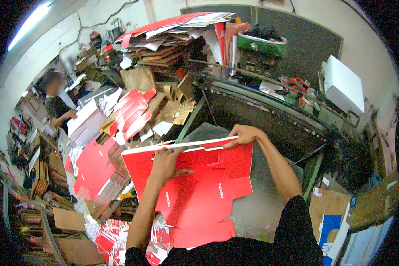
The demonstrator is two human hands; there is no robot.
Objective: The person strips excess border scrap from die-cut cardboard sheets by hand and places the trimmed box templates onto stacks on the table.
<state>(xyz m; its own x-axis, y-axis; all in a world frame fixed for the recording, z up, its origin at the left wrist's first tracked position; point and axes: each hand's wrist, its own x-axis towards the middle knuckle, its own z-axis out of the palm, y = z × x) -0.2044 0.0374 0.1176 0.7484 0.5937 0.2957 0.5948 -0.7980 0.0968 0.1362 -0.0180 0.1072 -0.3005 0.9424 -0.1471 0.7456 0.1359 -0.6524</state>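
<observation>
While both hands grasp it along its far edge, the red cardboard sheet (199,195) slants in front of the person's black shirt (235,252), its far edge raised and white-rimmed. Left hand (166,165) hooks its fingers over that edge, thumb spread across the red face; whether the thumb presses cannot be told. Right hand (244,134) pinches the same edge nearer the sheet's right corner. Notched flaps step along the sheet's right side, and its near end reaches the shirt.

To the right of the sheet, a bare stretch of grey plate (264,213) gives open room, bounded farther right by a green bar (313,175). Left of the sheet it is tight: a red stack (93,170) sits near its side, with a scrap heap (113,235) toward the near-left. Beyond the sheet's far edge stands a dark machine panel (257,115).
</observation>
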